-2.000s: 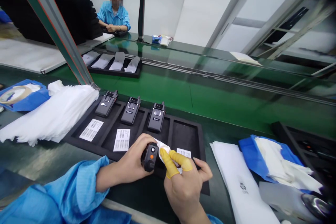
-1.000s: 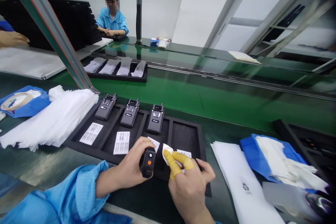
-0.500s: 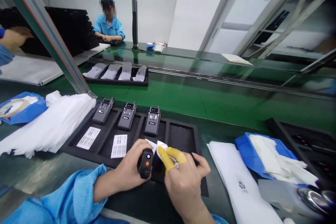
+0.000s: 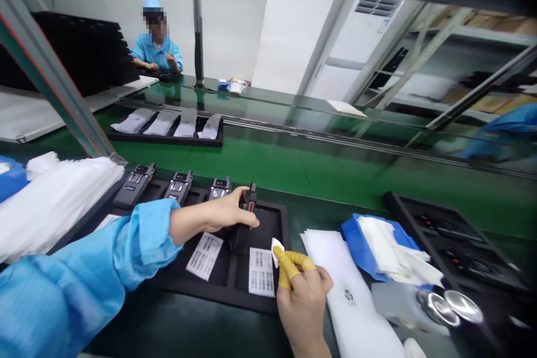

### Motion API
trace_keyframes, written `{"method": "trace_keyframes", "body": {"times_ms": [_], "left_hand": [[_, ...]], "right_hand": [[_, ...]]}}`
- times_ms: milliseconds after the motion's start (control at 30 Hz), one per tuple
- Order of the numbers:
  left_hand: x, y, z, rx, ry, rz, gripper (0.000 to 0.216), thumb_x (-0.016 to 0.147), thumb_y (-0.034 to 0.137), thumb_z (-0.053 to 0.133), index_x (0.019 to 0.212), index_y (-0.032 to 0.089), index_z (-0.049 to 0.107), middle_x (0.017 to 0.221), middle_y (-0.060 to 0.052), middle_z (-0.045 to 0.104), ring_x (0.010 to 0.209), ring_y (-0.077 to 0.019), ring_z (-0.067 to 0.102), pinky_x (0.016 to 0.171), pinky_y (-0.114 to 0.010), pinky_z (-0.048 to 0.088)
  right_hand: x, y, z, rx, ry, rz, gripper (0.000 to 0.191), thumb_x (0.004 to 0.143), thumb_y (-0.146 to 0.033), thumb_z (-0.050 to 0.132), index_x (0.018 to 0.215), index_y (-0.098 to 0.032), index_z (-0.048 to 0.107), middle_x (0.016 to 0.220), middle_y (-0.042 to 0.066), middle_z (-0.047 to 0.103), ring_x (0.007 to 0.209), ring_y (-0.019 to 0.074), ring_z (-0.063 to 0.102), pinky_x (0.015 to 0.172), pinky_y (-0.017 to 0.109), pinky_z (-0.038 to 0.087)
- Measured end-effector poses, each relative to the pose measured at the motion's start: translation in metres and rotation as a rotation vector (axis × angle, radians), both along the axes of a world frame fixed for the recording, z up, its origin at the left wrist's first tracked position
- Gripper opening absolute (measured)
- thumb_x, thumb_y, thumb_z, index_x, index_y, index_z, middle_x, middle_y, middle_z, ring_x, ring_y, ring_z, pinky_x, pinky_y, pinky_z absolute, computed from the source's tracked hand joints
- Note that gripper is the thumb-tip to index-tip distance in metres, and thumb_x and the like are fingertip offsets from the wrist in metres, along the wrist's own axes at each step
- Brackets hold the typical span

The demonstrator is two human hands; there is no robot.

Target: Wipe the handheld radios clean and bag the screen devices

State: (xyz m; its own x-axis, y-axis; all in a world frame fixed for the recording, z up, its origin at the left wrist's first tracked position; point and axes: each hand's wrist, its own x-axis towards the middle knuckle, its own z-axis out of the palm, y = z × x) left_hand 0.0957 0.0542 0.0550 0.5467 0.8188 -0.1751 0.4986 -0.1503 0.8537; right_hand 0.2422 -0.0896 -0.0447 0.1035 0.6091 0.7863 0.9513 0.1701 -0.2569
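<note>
- Fingers (image 4: 250, 220) of the left hand (image 4: 226, 211): closed around a radio (image 4: 240, 238), which is gripped by its sides.
- Radio: held with antenna end up and an orange strip shown along its side; placed over the last compartment of the tray (image 4: 222, 296), close to the divider. Whether the tray floor is touched cannot be told.
- Fingers of the right hand (image 4: 304, 293): pinched together on a small cloth (image 4: 276, 248), seen by the tray's right rim. Yellow covers (image 4: 289, 269) are worn on these fingers.
- Tray: black, divided into compartments, laid on the table (image 4: 184, 324); its left part is partly hidden by the blue sleeve (image 4: 92, 274).
- Other radios (image 4: 134, 185), three: set in a row along the tray's far side; two are partly covered by the left arm and hand.
- Labels (image 4: 261, 272), three in sight: white, printed, laid at the near side of the compartments; one is mostly hidden.
- White stack (image 4: 71, 201): spread left of the tray.
- Bags (image 4: 352, 296), white: stacked right of the tray, the top one marked with a dark symbol.
- Blue box (image 4: 356, 254): filled with white cloths (image 4: 390, 246), set behind a translucent bottle (image 4: 396, 305).
- Second tray (image 4: 396, 201): placed at far right, loaded with dark devices (image 4: 474, 265).
- Far tray (image 4: 168, 138): filled with four white pouches (image 4: 136, 122).
- Co-worker (image 4: 157, 56): dressed in blue, seen beyond the table.
</note>
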Motion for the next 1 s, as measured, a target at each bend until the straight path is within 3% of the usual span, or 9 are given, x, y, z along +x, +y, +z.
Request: {"method": "trace_keyframes", "body": {"times_ms": [100,167,300,467,633,733,833,900,1000], "left_hand": [[0.026,0.015,-0.007,0.127,0.138,0.013,0.087,0.066,0.041,0.071,0.136,0.012,0.03,0.102,-0.014,0.065,0.092,-0.0276,0.063,0.076,-0.035,0.048],[0.041,0.019,-0.012,0.226,0.24,0.021,0.095,0.068,0.045,0.068,0.142,0.009,0.02,0.104,-0.018,0.065,0.094,-0.0322,0.063,0.077,-0.038,0.047],[0.067,0.022,-0.021,0.395,0.424,0.023,0.094,0.07,0.04,0.067,0.144,0.009,0.018,0.098,-0.019,0.067,0.095,-0.0367,0.064,0.075,-0.039,0.047],[0.082,0.022,-0.027,0.513,0.569,0.018,0.091,0.078,0.041,0.063,0.145,0.004,0.014,0.095,-0.021,0.067,0.091,-0.0358,0.065,0.072,-0.036,0.048],[0.065,0.009,-0.017,0.616,0.628,-0.009,0.083,0.086,0.051,0.051,0.144,0.004,0.016,0.086,-0.019,0.067,0.081,-0.0336,0.066,0.069,-0.036,0.048],[0.039,-0.009,-0.015,0.796,0.626,-0.07,0.064,0.089,0.044,0.051,0.139,0.01,0.031,0.091,-0.015,0.065,0.081,-0.0297,0.066,0.069,-0.036,0.049],[0.013,-0.025,-0.023,0.965,0.565,-0.265,0.029,0.084,0.026,0.06,0.11,0.016,0.058,0.093,-0.011,0.063,0.089,-0.0273,0.062,0.076,-0.037,0.05],[0.003,-0.03,-0.031,1.012,0.518,-0.354,0.014,0.078,0.016,0.064,0.092,0.017,0.062,0.091,-0.009,0.062,0.09,-0.0272,0.06,0.08,-0.039,0.05],[0.002,-0.027,-0.039,1.013,0.437,-0.364,0.011,0.076,0.008,0.062,0.082,0.016,0.06,0.086,-0.009,0.06,0.086,-0.0281,0.059,0.078,-0.042,0.049]], "right_hand": [[0.003,0.002,0.0,0.01,0.032,0.006,0.032,0.081,-0.001,0.041,0.1,-0.017,0.062,0.092,0.005,0.059,0.082,0.0156,0.055,0.079,0.036,0.032],[0.004,0.002,0.001,0.009,0.054,0.018,0.034,0.08,0.0,0.04,0.101,-0.016,0.062,0.092,0.005,0.059,0.082,0.0156,0.055,0.078,0.035,0.033],[0.004,0.0,-0.001,-0.012,0.087,0.027,0.037,0.079,0.001,0.04,0.102,-0.017,0.063,0.092,0.006,0.058,0.082,0.0163,0.054,0.077,0.036,0.035],[0.003,-0.002,-0.001,-0.017,0.09,0.036,0.037,0.078,0.001,0.04,0.102,-0.017,0.063,0.093,0.006,0.057,0.082,0.0165,0.053,0.077,0.037,0.037],[0.004,-0.003,0.001,-0.023,0.098,0.037,0.041,0.076,0.004,0.039,0.103,-0.016,0.062,0.092,0.006,0.057,0.082,0.0155,0.053,0.076,0.036,0.036],[0.003,0.001,0.0,-0.023,0.115,0.035,0.039,0.075,0.004,0.039,0.099,-0.016,0.062,0.09,0.005,0.057,0.08,0.0149,0.052,0.075,0.035,0.035],[-0.001,0.004,0.001,0.004,0.145,0.018,0.036,0.075,0.003,0.039,0.092,-0.016,0.064,0.087,0.004,0.057,0.078,0.0148,0.052,0.075,0.035,0.035],[-0.005,0.003,0.008,0.007,0.153,0.011,0.038,0.075,0.002,0.038,0.096,-0.017,0.064,0.087,0.004,0.058,0.078,0.0147,0.052,0.076,0.035,0.035],[-0.004,-0.008,0.029,-0.006,0.114,0.007,0.042,0.075,0.001,0.039,0.102,-0.019,0.064,0.088,0.004,0.06,0.08,0.0145,0.055,0.08,0.036,0.033]]}}
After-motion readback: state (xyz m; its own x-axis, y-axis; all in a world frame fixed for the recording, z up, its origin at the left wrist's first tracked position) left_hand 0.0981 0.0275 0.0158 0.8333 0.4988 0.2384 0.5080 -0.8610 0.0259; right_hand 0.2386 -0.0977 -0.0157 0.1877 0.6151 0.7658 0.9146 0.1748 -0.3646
